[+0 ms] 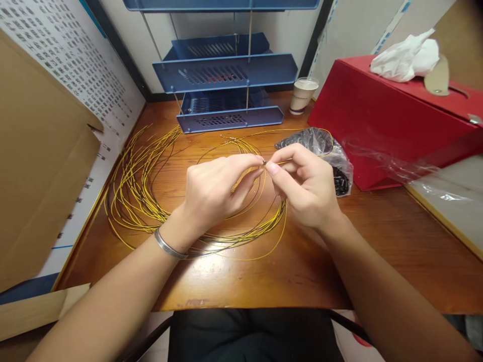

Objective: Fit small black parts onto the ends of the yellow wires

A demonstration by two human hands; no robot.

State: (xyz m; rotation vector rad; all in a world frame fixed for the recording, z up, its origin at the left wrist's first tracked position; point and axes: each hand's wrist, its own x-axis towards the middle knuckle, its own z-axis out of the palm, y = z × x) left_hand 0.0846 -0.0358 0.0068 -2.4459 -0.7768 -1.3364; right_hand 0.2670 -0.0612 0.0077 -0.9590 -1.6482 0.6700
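Note:
A tiny black connector (264, 163) shows between the fingertips of both hands, above the middle of the table. My left hand (215, 183), with a silver bracelet (168, 245) on its wrist, pinches it from the left. From the right, my right hand (302, 181) is closed on a thin yellow wire whose end meets the connector. That wire loops out behind the right hand and back to the left. Beneath the hands lies a loose coil of yellow and black wires (245, 236). A second wire bundle (132, 191) spreads to the left of my left hand.
Behind the right hand lies a clear plastic bag (311, 141) with small black parts. Blue tiered trays (230, 120) stand at the back, beside a paper cup (302, 95). A large red box (362, 120) borders the right side, cardboard (45, 161) the left. The wooden table (211, 291) ends before my lap.

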